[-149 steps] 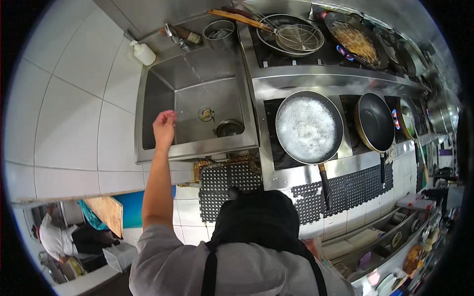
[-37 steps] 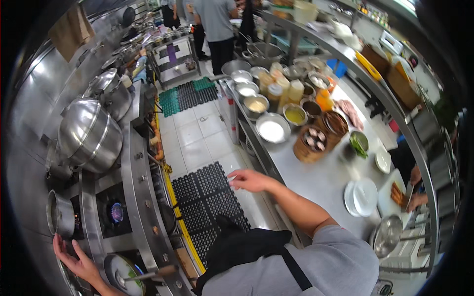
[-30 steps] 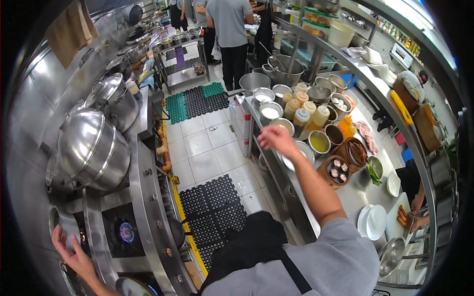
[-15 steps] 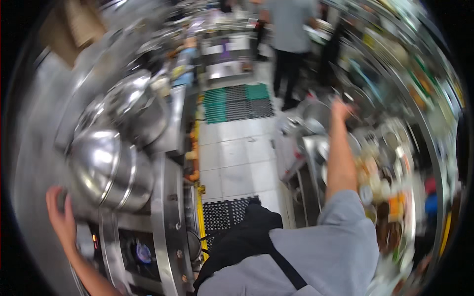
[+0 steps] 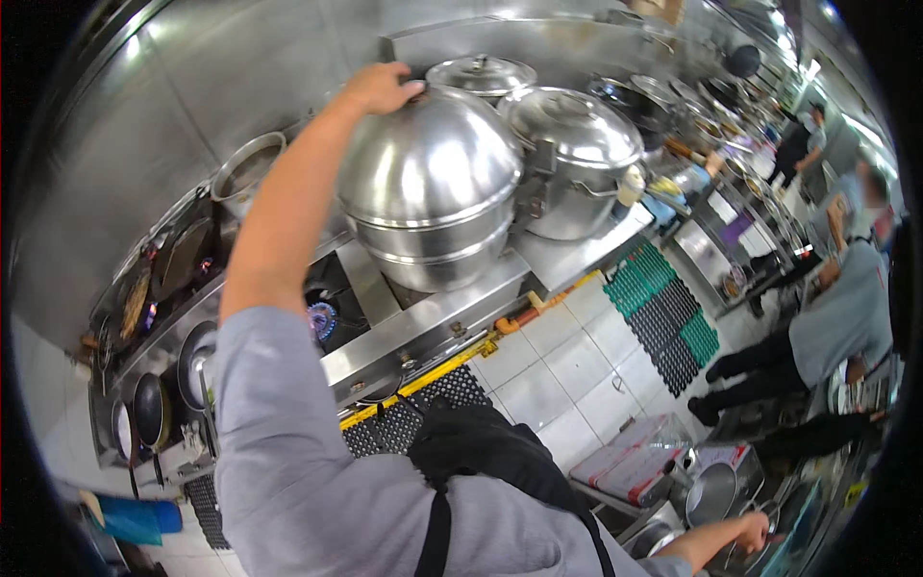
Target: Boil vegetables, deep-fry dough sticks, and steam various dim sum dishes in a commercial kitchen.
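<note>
My left arm reaches up across the stove, and my left hand [image 5: 383, 88] is closed at the top of a large domed steel lid [image 5: 433, 154]. The lid's small knob is mostly hidden by my fingers. It sits on a stacked steel steamer pot [image 5: 437, 255]. Low on the right, my right hand [image 5: 753, 531] is closed over the counter among bowls and utensils. Whatever is in its fingers is too small to make out. A steel bowl [image 5: 711, 495] lies just left of that hand.
A lit gas burner [image 5: 322, 319] burns beside the steamer. Large lidded pot [image 5: 572, 135] stands to its right, frying pans [image 5: 149, 409] at the left. Black mat [image 5: 461, 389] and green-and-black mat [image 5: 663, 313] lie on the tiles. A person [image 5: 846, 308] stands at the right.
The view has swung toward the stove, so the steamer now appears near the middle. My left hand stays at the lid's top; my right hand appears lower in view, still over the right-hand counter.
</note>
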{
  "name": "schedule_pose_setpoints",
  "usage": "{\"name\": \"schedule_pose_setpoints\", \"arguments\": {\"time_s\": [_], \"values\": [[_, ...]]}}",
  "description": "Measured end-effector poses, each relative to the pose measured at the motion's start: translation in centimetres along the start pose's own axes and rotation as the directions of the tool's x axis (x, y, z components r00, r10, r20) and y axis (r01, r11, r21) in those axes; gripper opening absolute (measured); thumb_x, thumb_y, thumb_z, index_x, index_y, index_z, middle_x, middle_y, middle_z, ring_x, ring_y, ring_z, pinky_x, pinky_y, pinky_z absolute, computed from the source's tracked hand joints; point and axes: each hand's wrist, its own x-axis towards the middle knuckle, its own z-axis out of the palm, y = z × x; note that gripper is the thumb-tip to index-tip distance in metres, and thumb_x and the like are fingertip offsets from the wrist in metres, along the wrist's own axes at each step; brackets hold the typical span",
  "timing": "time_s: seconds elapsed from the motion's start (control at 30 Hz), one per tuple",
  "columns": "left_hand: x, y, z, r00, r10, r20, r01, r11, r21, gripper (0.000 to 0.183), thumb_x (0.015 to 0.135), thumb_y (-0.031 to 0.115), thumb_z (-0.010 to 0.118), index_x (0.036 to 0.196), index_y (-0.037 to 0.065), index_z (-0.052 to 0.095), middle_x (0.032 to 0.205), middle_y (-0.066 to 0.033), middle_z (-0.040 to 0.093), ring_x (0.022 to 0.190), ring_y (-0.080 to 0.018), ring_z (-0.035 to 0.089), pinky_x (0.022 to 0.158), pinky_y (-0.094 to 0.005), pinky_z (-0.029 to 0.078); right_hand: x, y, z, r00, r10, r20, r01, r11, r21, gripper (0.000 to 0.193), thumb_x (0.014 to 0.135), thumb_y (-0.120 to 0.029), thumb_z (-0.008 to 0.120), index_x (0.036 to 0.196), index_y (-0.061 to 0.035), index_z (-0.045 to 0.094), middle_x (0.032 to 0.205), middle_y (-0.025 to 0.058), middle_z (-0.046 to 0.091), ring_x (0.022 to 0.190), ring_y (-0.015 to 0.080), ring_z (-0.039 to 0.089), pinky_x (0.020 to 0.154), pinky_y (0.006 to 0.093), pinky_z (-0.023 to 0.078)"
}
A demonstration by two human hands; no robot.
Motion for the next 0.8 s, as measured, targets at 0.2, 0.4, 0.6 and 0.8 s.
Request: {"name": "schedule_pose_setpoints", "arguments": {"time_s": [0.2, 0.4, 0.6, 0.8], "values": [[0.8, 2.7, 1.6, 0.987, -0.121, 0.106, 0.092, 0.966, 0.242, 0.054, 0.091, 0.057, 0.049, 0.117, 0.014, 0.068, 0.123, -0.0125, 0.065, 0.116, -0.0326, 0.059, 0.099, -0.0447, 0.044, -4.1, -3.9, -3.7, 0.896, -0.428, -0.118, 0.423, 0.904, -0.071, 0.038, 0.09, -0.036, 0.051, 0.097, 0.0009, 0.054, 0.084, 0.0262, 0.057, 0.072, 0.0428, 0.058, 0.064, 0.055, 0.046], [1.0, 4.6, 0.7, 0.967, -0.241, 0.078, 0.219, 0.95, 0.221, 0.046, 0.09, 0.05, 0.055, 0.115, 0.014, 0.07, 0.121, -0.0108, 0.066, 0.117, -0.0275, 0.06, 0.099, -0.0445, 0.039, -4.1, -7.4, -10.0, 0.824, -0.336, 0.456, 0.498, 0.814, -0.3, 0.045, 0.089, -0.034, 0.059, 0.123, -0.0051, 0.055, 0.101, 0.031, 0.059, 0.087, 0.0489, 0.061, 0.071, 0.0569, 0.052], [1.0, 3.7, 1.0, 0.966, -0.252, 0.052, 0.241, 0.956, 0.167, 0.042, 0.09, 0.044, 0.058, 0.113, 0.011, 0.069, 0.116, -0.0107, 0.068, 0.116, -0.0277, 0.059, 0.102, -0.0425, 0.036, -4.6, -7.8, -9.0, 0.761, -0.375, 0.53, 0.508, 0.852, -0.125, 0.039, 0.093, -0.035, 0.054, 0.116, -0.0032, 0.054, 0.1, 0.0306, 0.062, 0.085, 0.0489, 0.062, 0.067, 0.0576, 0.05], [1.5, 5.2, 0.6, 0.965, -0.223, 0.139, 0.189, 0.956, 0.226, 0.039, 0.09, 0.041, 0.057, 0.113, 0.012, 0.07, 0.121, -0.0106, 0.066, 0.112, -0.0269, 0.063, 0.099, -0.0416, 0.04, -3.4, -7.7, -9.0, 0.67, -0.552, 0.496, 0.581, 0.806, 0.112, 0.038, 0.096, -0.039, 0.05, 0.112, -0.0047, 0.057, 0.094, 0.0274, 0.065, 0.083, 0.0458, 0.063, 0.073, 0.0546, 0.049]]}}
